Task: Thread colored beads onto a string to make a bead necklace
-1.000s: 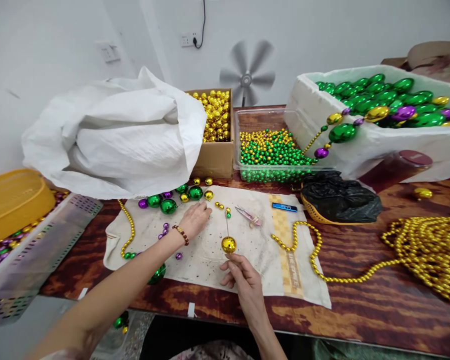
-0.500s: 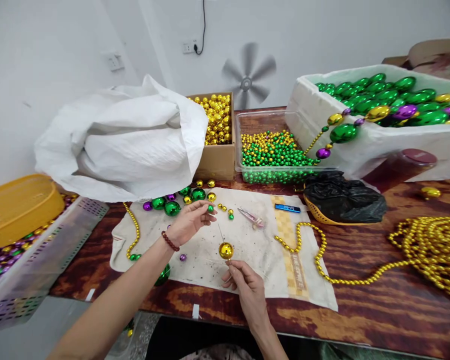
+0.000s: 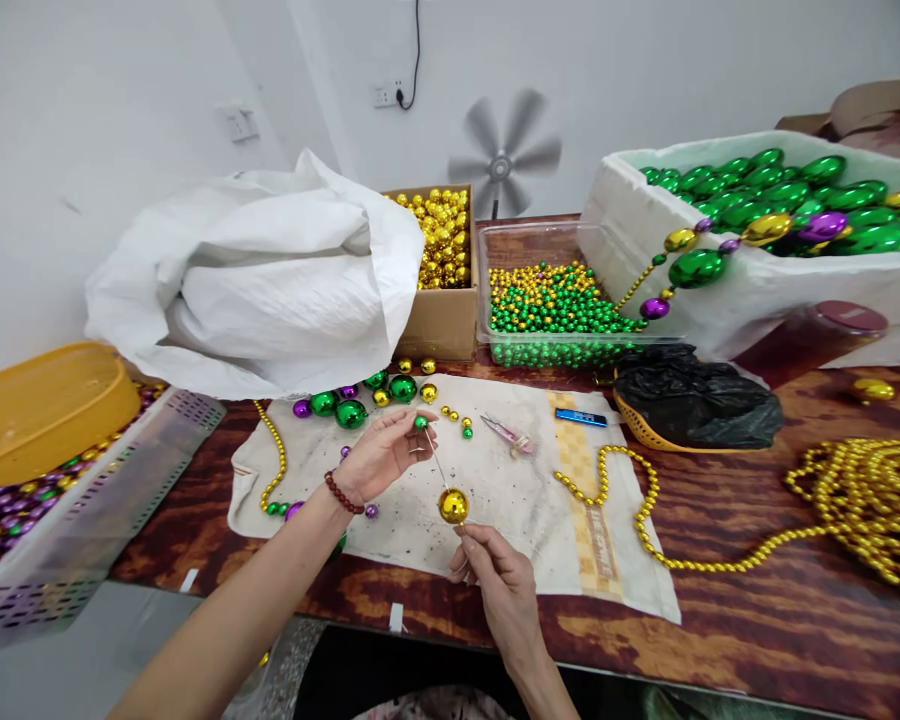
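My left hand, with a brown bead bracelet at the wrist, pinches a small green bead at the top of a thin needle. Lower on the needle sits a larger gold ball. Just beneath that ball, the fingers of my right hand are pinched together at the needle's lower end. Both hands are above a pale cloth. Green, purple and gold balls lie at the cloth's back left, beside small scissors.
A white sack, a box of gold balls, a clear bin of small beads and a foam box line the back. Gold bead strands lie right, a purple basket left. A fan spins behind.
The green bead in my left hand now meets the tip of the needle, where before there was a small offset. The whole view has shifted slightly.
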Demonstrator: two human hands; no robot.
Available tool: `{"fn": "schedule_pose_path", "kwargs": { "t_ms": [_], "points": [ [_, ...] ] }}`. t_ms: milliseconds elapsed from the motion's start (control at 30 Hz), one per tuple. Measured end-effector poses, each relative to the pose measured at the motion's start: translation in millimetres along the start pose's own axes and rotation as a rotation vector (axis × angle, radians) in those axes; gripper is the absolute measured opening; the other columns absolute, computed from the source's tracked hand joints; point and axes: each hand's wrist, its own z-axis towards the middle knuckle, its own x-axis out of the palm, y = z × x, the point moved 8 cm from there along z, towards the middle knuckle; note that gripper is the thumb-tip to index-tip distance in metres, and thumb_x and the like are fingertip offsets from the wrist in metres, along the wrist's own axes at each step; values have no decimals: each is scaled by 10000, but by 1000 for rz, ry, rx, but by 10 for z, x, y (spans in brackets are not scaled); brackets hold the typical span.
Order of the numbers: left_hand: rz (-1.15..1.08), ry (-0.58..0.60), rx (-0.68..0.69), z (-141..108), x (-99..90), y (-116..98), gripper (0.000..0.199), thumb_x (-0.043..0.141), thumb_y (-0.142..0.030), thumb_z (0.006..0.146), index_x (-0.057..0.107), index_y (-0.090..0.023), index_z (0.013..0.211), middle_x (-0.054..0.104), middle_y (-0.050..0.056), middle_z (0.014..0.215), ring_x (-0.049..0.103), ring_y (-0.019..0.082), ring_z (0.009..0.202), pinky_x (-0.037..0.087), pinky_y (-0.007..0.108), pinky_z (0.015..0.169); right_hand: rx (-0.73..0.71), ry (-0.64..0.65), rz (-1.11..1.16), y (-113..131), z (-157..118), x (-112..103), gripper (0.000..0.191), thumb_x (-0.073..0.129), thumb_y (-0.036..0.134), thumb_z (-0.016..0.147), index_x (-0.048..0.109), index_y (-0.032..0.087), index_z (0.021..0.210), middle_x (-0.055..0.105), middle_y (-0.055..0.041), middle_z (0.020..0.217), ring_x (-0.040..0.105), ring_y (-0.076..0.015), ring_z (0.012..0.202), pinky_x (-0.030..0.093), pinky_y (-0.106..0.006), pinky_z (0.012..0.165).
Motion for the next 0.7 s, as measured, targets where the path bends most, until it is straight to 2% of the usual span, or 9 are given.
{"fn": "schedule_pose_path", "kwargs": {
  "t_ms": [167, 267, 367, 433, 467, 533, 600, 667, 700],
  "points": [
    [65, 0, 13, 2, -29, -20, 264, 808, -376, 781, 765, -152, 915, 685, 57, 797, 632, 135, 712, 529, 299, 745, 16, 12, -11, -47, -4, -13, 283, 615, 442, 921, 727, 183, 927, 668, -4, 618, 631, -140, 512, 489, -234, 525],
    [165, -5, 68, -20, -11, -67, 285, 806, -407, 772, 767, -151, 892, 685, 44, 788, 633, 122, 709, 521, 280, 746, 36, 19, -20, -90, 1, -26, 312, 622, 470, 913, 724, 175, 915, 666, -11, 634, 630, -146, 525, 489, -237, 527],
    [385, 1, 145, -63, 43, -125, 313, 778, -439, 779, 762, -162, 924, 699, 39, 815, 645, 129, 713, 522, 278, 736, 60, 29, -19, -150, 20, -28, 331, 641, 494, 897, 719, 172, 912, 674, -22, 658, 632, -152, 534, 488, -239, 526],
    [607, -4, 178, -87, 11, -152, 337, 730, -449, 809, 743, -169, 995, 698, 34, 781, 654, 148, 705, 525, 287, 714, 81, 35, -7, -193, 34, -29, 346, 659, 510, 881, 718, 171, 919, 677, -30, 672, 635, -159, 541, 489, -241, 520],
    [726, -27, 191, -98, -62, -176, 328, 692, -450, 833, 731, -168, 996, 692, 30, 746, 655, 158, 694, 524, 289, 698, 92, 31, 3, -214, 41, -36, 355, 669, 518, 871, 718, 171, 920, 678, -33, 681, 635, -162, 544, 490, -243, 518],
    [963, -152, 222, -131, -355, -282, 289, 595, -434, 887, 702, -168, 919, 676, 26, 696, 650, 171, 667, 519, 297, 672, 116, 16, 24, -253, 50, -57, 371, 691, 533, 848, 718, 170, 917, 683, -43, 704, 636, -169, 552, 497, -250, 517],
    [1210, -381, 257, -214, -795, -485, 261, 505, -380, 923, 655, -178, 854, 669, 33, 719, 650, 188, 684, 521, 317, 689, 142, -5, 43, -292, 56, -83, 387, 711, 547, 824, 719, 168, 903, 686, -53, 719, 636, -174, 555, 502, -258, 515],
    [1470, -656, 300, -354, -1233, -753, 180, 492, -307, 910, 622, -184, 901, 675, 58, 835, 662, 221, 800, 527, 356, 777, 160, -21, 58, -323, 63, -100, 402, 726, 559, 804, 721, 166, 890, 687, -59, 721, 634, -178, 552, 502, -262, 508],
    [1520, -741, 308, -411, -1422, -857, 154, 498, -265, 891, 610, -173, 944, 670, 88, 916, 658, 249, 882, 518, 396, 842, 164, -28, 63, -333, 67, -104, 408, 731, 563, 796, 722, 165, 885, 686, -61, 717, 634, -180, 549, 500, -262, 503]
  ]
}}
